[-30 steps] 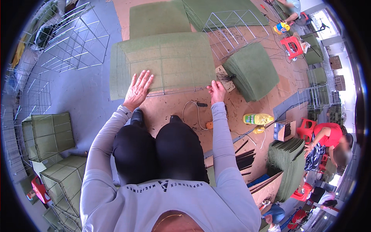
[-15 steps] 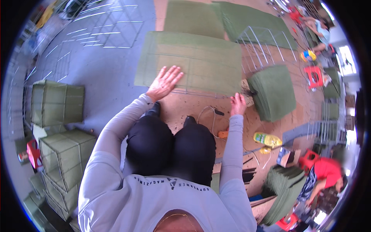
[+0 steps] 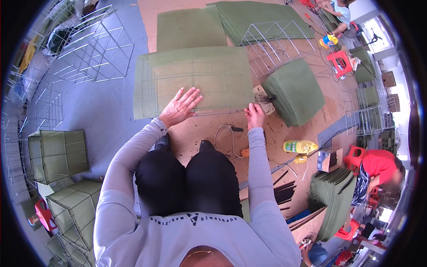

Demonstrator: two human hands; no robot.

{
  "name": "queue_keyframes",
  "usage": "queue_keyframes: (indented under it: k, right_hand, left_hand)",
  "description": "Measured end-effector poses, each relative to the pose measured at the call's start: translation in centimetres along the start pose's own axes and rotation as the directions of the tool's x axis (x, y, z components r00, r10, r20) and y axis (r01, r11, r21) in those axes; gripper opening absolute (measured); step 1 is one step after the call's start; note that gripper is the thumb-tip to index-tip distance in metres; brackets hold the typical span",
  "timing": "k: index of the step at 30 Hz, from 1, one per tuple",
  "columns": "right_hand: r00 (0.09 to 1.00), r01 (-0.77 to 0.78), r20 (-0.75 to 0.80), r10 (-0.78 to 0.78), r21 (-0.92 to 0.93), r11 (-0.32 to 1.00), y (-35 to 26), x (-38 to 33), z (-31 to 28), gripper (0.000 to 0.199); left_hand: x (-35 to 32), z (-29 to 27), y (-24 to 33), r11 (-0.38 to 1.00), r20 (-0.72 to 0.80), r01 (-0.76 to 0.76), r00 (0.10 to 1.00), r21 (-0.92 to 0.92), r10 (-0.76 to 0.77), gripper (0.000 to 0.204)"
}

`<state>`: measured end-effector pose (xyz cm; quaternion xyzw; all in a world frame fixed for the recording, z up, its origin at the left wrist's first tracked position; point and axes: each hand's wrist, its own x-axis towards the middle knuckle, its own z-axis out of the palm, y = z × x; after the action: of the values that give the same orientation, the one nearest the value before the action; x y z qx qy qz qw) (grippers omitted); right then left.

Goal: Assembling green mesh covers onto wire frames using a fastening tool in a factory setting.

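A thin green mesh sheet (image 3: 222,66) lies spread over a metal wire frame (image 3: 211,114) on the brown floor covering. The frame's bars show through the mesh, and its near edge pokes out below. My left hand (image 3: 180,108) rests flat on the sheet near its front edge, fingers spread. At the near right corner my right hand (image 3: 254,116) is closed in a pinch on the sheet's edge; the fingertips partly hide what lies between them. A thick stack of green mesh sheets (image 3: 296,93) sits just right of that hand.
Another wire frame (image 3: 275,38) stands beyond the stack. A yellow bottle (image 3: 300,146), a white cable (image 3: 215,139) and an orange tool (image 3: 244,153) lie nearer me. Mesh-covered frames (image 3: 58,153) stand at left. A person in red (image 3: 380,167) bends at the right.
The whole view has shifted, so the floor items sit further left. My left hand has slid slightly right across the mesh. My right hand stays at the sheet's near right corner.
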<state>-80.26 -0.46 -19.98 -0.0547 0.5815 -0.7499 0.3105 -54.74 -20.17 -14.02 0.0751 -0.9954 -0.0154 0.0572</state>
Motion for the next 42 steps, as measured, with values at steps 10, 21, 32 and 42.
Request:
queue_keyframes:
  k: [10,21,32,42]
  right_hand:
    - [1.000,-0.027,-0.012,0.027,0.069,0.997,0.0,-0.1,-0.5,0.009]
    - [0.999,0.006,0.034,-0.007,0.035,0.999,-0.4,0.5,-1.0,0.010]
    - [0.999,0.015,0.044,-0.017,0.035,0.999,-0.4,0.3,-0.9,0.010]
    - [0.997,0.069,0.034,-0.066,-0.088,0.994,-2.0,0.3,-1.2,0.008]
  left_hand:
    - [0.7,-0.3,1.1,0.998,0.011,-0.005,1.000,0.055,0.004,0.069]
    - [1.3,0.5,1.2,0.997,0.023,-0.007,1.000,0.078,0.005,0.065]
    - [1.4,0.1,1.2,0.999,0.006,0.016,1.000,0.029,-0.016,0.065]
    - [0.0,-0.6,0.2,0.991,-0.077,0.125,0.990,0.056,-0.120,0.056]
